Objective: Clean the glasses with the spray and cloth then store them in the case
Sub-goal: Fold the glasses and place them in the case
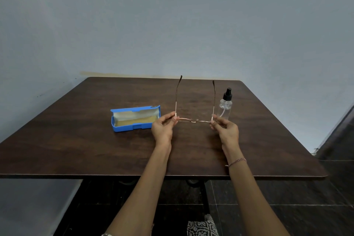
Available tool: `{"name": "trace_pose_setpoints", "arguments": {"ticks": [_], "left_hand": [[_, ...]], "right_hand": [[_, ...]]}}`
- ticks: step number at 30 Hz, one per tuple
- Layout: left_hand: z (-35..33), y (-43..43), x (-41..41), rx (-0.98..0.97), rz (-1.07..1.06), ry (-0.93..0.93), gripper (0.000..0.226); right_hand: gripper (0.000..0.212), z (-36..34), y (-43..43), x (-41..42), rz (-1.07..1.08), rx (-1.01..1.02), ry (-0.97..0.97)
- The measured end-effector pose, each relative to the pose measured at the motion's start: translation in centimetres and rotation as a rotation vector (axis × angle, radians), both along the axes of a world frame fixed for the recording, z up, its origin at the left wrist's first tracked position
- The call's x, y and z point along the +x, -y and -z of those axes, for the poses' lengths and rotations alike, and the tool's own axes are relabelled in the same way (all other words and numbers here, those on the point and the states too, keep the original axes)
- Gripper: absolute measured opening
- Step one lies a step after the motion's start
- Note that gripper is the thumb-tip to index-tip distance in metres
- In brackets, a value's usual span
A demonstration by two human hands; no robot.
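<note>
Head view: at the bottom edge, nearest to the person, a piece of black-and-white patterned fabric (203, 226) shows between the 2 forearms, with a dark tiled floor (287, 209) around it. Both bare forearms reach forward over the near edge of a dark brown wooden table (76, 149). On the right wrist there is a thin beaded bracelet (236, 161).

Further on, above the middle of the table, the 2 hands hold the glasses (193, 120) between them. The left hand (162, 127) pinches the left corner of the frame with thumb and fingers curled. The right hand (227, 130) pinches the right corner in the same way. The thin metal frame lies across from hand to hand. Its 2 arms are unfolded and point away from the person, with the dark tips toward the far edge of the table. I cannot tell if the frame touches the table or is held a little above it.

Just to the left of the left hand stands the blue case (135, 118), open, with the lid toward the far side. Inside it lies what seems to be a yellowish cloth (134, 120). Just beyond the right hand, the clear spray bottle (225, 104) stands upright on the table; it has a black nozzle on top.

Behind the table rises a plain pale grey-blue wall (172, 24).
</note>
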State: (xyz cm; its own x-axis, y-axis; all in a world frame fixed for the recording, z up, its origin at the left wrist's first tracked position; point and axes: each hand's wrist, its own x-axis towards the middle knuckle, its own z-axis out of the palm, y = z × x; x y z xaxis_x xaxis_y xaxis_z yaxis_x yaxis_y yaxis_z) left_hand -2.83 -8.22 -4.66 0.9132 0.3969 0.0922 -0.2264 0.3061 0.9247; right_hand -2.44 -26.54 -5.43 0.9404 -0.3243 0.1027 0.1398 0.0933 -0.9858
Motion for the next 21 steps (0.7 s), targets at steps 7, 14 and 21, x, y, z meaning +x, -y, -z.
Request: {"name": "trace_pose_setpoints", "arguments": {"ticks": [7, 14, 21], "left_hand": [[-0.11, 0.04, -0.07, 0.027, 0.022, -0.002, 0.026], [-0.18, 0.20, -0.10, 0.028, 0.047, 0.013, 0.024], [-0.20, 0.42, -0.19, 0.149, 0.052, 0.039, 0.025]], "right_hand": [[0.022, 0.13, -0.25, 0.07, 0.035, -0.022, 0.009], [0.021, 0.13, -0.45, -0.03, 0.077, -0.195, 0.009], [0.024, -0.08, -0.38, -0.47, 0.098, -0.113, 0.033]]}}
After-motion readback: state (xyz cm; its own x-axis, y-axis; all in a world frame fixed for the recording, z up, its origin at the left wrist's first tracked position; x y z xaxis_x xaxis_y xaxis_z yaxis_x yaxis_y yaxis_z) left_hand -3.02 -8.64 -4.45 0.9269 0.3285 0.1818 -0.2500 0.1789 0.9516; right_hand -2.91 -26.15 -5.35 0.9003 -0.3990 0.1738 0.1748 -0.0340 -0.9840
